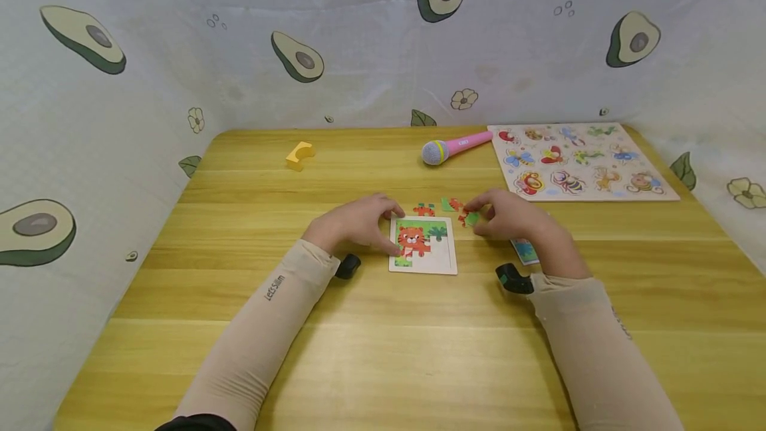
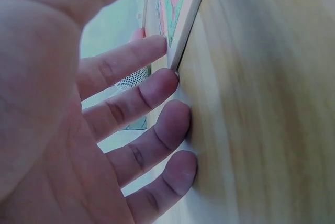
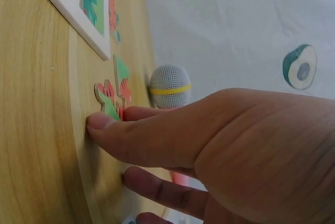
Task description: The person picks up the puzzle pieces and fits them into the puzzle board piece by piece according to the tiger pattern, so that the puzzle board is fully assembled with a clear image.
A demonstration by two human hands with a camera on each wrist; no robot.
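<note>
A white-framed jigsaw tray (image 1: pixel 435 265) lies before me, partly filled with an orange tiger picture (image 1: pixel 411 238) on green. My left hand (image 1: pixel 359 221) is at its left side, index fingertip by the upper left corner and thumb reaching over the left edge. In the left wrist view, the fingers (image 2: pixel 157 90) extend loosely, two tips right at the tray's corner. Right of the tray, my right hand (image 1: pixel 509 215) pinches a red-and-green puzzle piece (image 3: pixel 109 106) between thumb and index finger, low over the table. Two loose pieces lie behind the tray, one red (image 1: pixel 423 210), one green-and-red (image 1: pixel 449 205).
A pink toy microphone (image 1: pixel 461 145) lies at the back, touching a wooden insect puzzle board (image 1: pixel 588 189) at back right. Back left stands a yellow arch block (image 1: pixel 296 158). A blue picture card (image 1: pixel 526 253) sits partly hidden under my right wrist.
</note>
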